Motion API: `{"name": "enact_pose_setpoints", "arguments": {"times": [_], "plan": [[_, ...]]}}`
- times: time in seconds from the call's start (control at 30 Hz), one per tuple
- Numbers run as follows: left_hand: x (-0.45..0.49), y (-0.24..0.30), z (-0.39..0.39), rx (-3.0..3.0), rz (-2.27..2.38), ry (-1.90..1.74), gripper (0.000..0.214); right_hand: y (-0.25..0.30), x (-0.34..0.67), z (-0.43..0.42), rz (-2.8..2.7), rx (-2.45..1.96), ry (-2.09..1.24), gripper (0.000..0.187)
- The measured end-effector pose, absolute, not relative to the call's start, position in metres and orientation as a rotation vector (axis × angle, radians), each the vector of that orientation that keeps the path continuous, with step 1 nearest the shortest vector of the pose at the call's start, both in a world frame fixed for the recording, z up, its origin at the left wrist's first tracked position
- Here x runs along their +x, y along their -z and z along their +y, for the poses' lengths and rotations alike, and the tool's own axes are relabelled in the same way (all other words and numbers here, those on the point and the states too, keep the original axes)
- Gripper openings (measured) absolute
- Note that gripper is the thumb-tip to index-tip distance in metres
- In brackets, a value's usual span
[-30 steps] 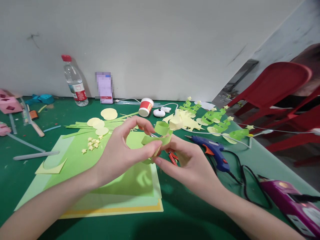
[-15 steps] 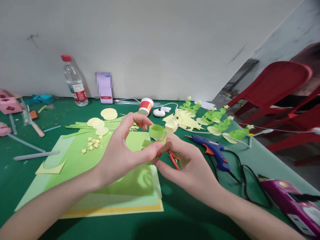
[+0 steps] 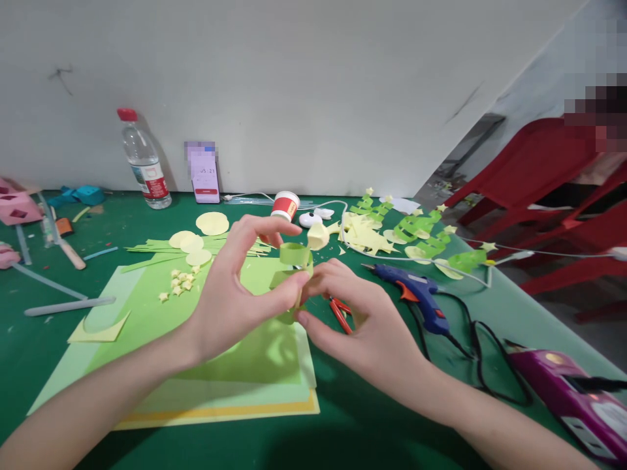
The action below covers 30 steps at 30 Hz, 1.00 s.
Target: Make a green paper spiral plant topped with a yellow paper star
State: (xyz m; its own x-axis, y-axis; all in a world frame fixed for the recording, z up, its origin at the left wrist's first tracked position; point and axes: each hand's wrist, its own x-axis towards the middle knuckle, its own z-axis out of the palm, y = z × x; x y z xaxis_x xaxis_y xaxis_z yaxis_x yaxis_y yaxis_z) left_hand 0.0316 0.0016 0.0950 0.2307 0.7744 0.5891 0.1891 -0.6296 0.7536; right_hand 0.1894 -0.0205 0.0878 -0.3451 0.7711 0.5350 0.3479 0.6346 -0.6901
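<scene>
Between my hands, above the stacked paper, is a looped green paper strip (image 3: 292,252) with several curls. A pale yellow paper piece (image 3: 318,236) stands at its upper right end; its exact shape is blurred. My left hand (image 3: 235,281) presses its thumb against the strip, with the index finger arched over the top and apart from the thumb. The fingers of my right hand (image 3: 362,313) pinch the strip's right side near its lower part. Fingers hide some of the lower curls. Beneath lie green paper sheets (image 3: 235,362), with small folded paper stars (image 3: 182,282) on them.
A blue glue gun (image 3: 416,297) and red-handled pliers or scissors (image 3: 340,314) lie to the right, near a purple power strip (image 3: 563,391). Green curled paper trees (image 3: 421,228), a paper cup (image 3: 285,205), a phone (image 3: 204,173) and a water bottle (image 3: 145,163) stand toward the wall.
The green strip and its pale yellow piece have shifted slightly left and turned a little. The left index finger now reaches straighter over the strip. Both hands keep their hold.
</scene>
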Motion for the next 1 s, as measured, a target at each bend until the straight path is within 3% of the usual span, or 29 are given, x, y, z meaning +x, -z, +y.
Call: {"name": "enact_pose_setpoints", "arguments": {"times": [0.73, 0.9, 1.0], "plan": [[0.0299, -0.098, 0.0, 1.931, 0.889, -1.446, 0.015, -0.0856, 0.1885, -0.019, -1.919, -1.056, -0.736, 0.012], [0.0307, -0.0982, 0.0, 1.871, 0.873, -1.431, 0.013, -0.0871, 0.1893, -0.0183, -1.904, -1.006, -0.734, 0.003], [0.0316, -0.0982, -0.0003, 1.827, 0.863, -1.398, 0.012, -0.0883, 0.1896, -0.0179, -1.906, -0.967, -0.7, 0.009]]}}
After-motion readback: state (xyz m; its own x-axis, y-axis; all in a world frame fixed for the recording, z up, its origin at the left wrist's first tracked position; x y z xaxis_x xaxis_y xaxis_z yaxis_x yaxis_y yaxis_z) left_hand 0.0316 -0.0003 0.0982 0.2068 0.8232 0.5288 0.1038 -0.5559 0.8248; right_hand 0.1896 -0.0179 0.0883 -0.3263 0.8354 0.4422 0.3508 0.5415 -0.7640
